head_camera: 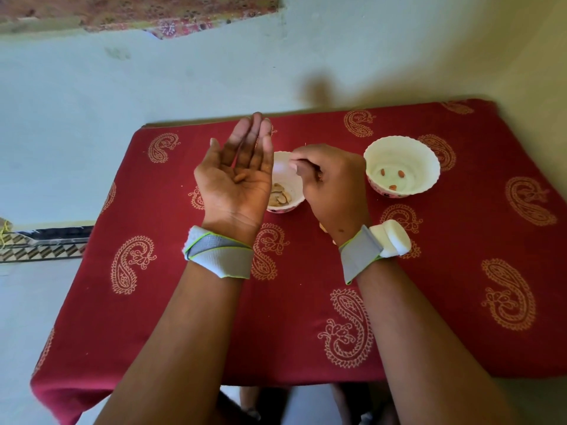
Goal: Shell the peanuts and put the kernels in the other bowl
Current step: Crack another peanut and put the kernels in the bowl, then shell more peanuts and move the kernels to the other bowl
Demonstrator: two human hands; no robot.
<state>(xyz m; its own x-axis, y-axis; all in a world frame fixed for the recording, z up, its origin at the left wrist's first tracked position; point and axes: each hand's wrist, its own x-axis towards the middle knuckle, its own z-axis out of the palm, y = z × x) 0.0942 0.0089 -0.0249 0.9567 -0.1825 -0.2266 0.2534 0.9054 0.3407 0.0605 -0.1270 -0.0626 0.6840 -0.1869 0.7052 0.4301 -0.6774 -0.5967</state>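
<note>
My left hand (237, 176) is up and flat, palm open, with one kernel (240, 177) lying on it. My right hand (329, 182) is curled over the left bowl (287, 207) of shells; I can't tell what it holds. Three kernels sit in the right bowl (402, 148).

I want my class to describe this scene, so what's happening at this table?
A person is shelling peanuts over a red cloth. The left hand is held open, palm up, with a kernel lying on it. The right hand is curled over the near bowl, which holds shells; what it pinches is unclear. The other bowl holds three kernels.
</note>
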